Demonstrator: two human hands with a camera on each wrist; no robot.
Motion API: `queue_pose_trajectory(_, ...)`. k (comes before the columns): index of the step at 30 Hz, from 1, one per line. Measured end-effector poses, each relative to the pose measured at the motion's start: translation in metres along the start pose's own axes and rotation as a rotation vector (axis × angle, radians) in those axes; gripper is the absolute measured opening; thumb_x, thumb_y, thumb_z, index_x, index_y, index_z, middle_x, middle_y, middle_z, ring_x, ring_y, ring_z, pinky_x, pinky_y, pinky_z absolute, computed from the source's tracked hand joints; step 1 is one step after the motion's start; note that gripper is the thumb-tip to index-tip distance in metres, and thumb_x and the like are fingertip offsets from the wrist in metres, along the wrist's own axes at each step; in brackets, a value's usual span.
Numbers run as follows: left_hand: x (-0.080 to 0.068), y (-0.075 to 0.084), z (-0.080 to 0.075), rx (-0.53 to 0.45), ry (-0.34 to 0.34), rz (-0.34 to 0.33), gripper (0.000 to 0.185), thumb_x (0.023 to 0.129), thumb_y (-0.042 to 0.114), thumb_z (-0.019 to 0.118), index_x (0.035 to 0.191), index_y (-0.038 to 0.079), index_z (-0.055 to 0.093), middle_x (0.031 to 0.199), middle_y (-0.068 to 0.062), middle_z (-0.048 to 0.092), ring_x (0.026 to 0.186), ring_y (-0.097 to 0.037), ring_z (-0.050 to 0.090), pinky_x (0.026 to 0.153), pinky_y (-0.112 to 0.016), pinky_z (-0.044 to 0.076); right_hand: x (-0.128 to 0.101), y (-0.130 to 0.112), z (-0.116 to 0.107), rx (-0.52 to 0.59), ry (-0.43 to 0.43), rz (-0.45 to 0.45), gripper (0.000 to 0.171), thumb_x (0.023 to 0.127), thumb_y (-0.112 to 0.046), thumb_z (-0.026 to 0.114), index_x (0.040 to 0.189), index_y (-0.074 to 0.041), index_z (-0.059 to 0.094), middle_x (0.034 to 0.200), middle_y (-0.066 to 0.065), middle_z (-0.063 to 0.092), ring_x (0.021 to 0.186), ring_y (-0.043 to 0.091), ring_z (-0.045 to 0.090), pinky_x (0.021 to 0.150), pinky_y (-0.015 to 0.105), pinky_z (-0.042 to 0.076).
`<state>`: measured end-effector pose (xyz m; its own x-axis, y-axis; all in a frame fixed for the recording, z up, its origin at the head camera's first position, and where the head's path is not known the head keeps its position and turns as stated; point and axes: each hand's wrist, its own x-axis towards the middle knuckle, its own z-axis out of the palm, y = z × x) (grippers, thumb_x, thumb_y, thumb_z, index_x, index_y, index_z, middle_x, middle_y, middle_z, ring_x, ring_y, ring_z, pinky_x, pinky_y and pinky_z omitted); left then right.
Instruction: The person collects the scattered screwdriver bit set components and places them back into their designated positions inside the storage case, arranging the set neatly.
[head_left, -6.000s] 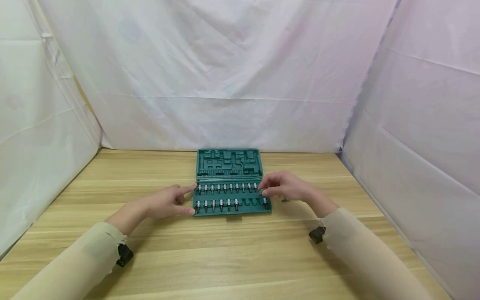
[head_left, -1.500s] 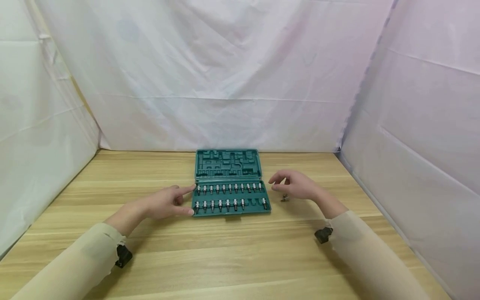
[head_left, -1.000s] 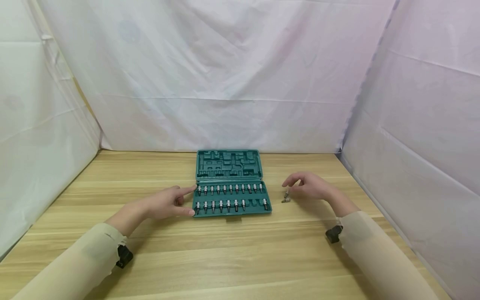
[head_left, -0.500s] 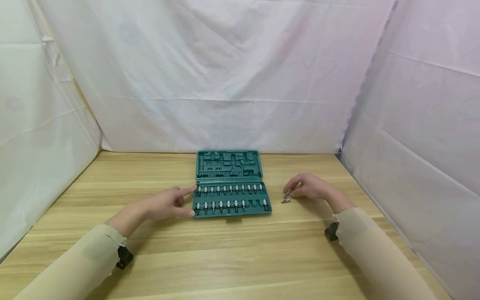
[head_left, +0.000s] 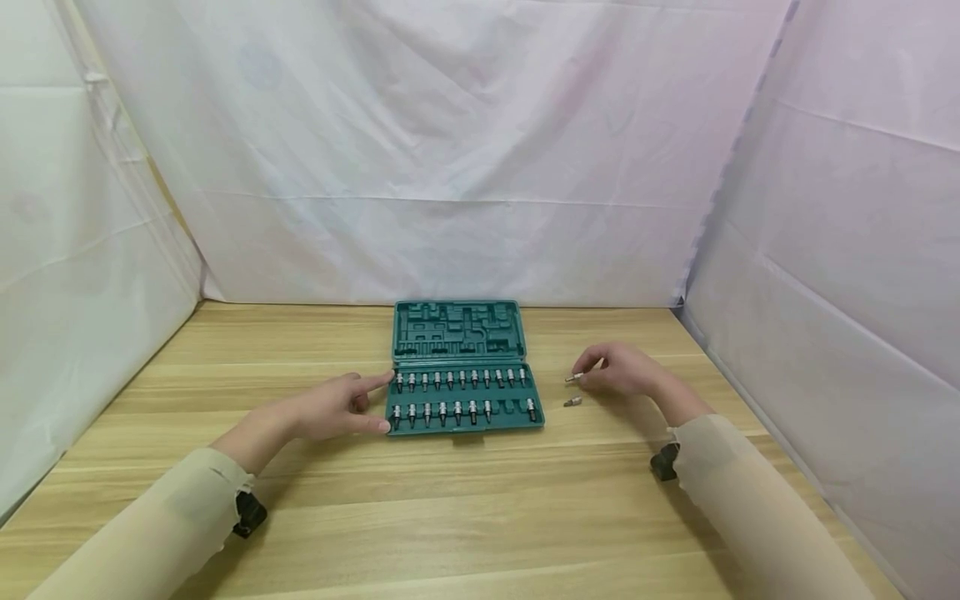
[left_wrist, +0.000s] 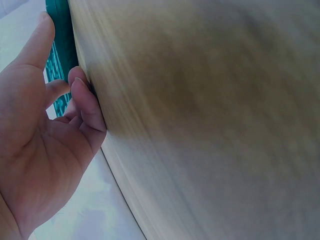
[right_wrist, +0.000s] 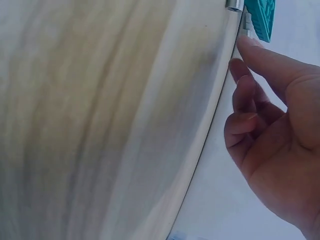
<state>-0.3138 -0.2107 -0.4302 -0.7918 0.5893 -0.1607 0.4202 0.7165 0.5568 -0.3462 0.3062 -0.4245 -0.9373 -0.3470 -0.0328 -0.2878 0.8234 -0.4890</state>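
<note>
An open green bit case [head_left: 459,332] lies at the table's middle, its lid flat behind. Two rows of metal bits [head_left: 450,379] stand in the front half, with a couple of empty slots in the front row. My left hand [head_left: 384,402] rests against the case's left edge [left_wrist: 60,40], index finger straight and touching it. To the right of the case, my right hand [head_left: 585,379] pinches a small metal bit [head_left: 573,378] just above the table. Another loose bit [head_left: 572,402] lies on the wood below it. The right wrist view shows that hand's curled fingers [right_wrist: 250,100] near the case corner [right_wrist: 261,15].
The wooden table [head_left: 480,517] is walled by white cloth at the back and on both sides. Both forearms wear beige sleeves with black wrist mounts.
My right hand left the case, moved right to two loose bits on the table, and has lifted one of them. The left hand and the case have stayed put.
</note>
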Motion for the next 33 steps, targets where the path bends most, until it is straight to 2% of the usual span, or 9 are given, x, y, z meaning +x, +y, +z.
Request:
queue_pose_trajectory(7, 0.0, 0.0, 0.0, 0.007, 0.006, 0.005, 0.095, 0.101, 0.052, 0.078, 0.175, 0.015, 0.031, 0.116, -0.009, 0.059, 0.101, -0.021, 0.054, 0.087, -0.04, 0.047, 0.0, -0.005, -0.002, 0.019, 0.055, 0.019, 0.013, 0.105, -0.018, 0.074, 0.116, -0.016, 0.081, 0.112, 0.002, 0.079, 0.094, 0.018, 0.064, 0.088, 0.037, 0.052)
queue_pose_trajectory(13, 0.001, 0.0, 0.0, 0.01, 0.006, 0.004, 0.095, 0.101, 0.052, 0.078, 0.175, 0.014, 0.031, 0.115, -0.009, 0.059, 0.1, -0.021, 0.054, 0.087, -0.04, 0.048, 0.004, -0.012, -0.001, 0.068, 0.083, -0.03, 0.019, 0.106, -0.021, 0.074, 0.123, -0.014, 0.08, 0.113, 0.003, 0.079, 0.088, 0.017, 0.062, 0.08, 0.034, 0.052)
queue_pose_trajectory(19, 0.0, 0.0, 0.0, 0.005, 0.006, 0.0, 0.095, 0.101, 0.053, 0.078, 0.175, 0.016, 0.031, 0.116, -0.009, 0.059, 0.101, -0.021, 0.054, 0.087, -0.04, 0.048, 0.007, -0.024, 0.002, 0.154, 0.064, -0.071, 0.026, 0.109, -0.02, 0.07, 0.131, -0.009, 0.078, 0.116, 0.004, 0.078, 0.089, 0.02, 0.063, 0.078, 0.032, 0.053)
queue_pose_trajectory(27, 0.0, 0.0, 0.001, 0.004, 0.004, -0.007, 0.095, 0.101, 0.054, 0.078, 0.175, 0.017, 0.031, 0.118, -0.009, 0.059, 0.103, -0.021, 0.056, 0.09, -0.041, 0.049, 0.011, -0.04, 0.007, 0.205, 0.027, -0.108, 0.028, 0.11, -0.025, 0.071, 0.13, -0.007, 0.078, 0.116, 0.009, 0.079, 0.096, 0.028, 0.068, 0.084, 0.039, 0.057)
queue_pose_trajectory(33, 0.001, 0.0, 0.0, 0.005, 0.002, -0.005, 0.095, 0.101, 0.052, 0.078, 0.175, 0.016, 0.031, 0.115, -0.009, 0.058, 0.101, -0.021, 0.054, 0.088, -0.041, 0.047, 0.013, -0.053, 0.012, 0.177, 0.014, -0.131, 0.022, 0.109, -0.028, 0.072, 0.123, -0.013, 0.081, 0.111, 0.001, 0.079, 0.092, 0.022, 0.066, 0.081, 0.035, 0.056)
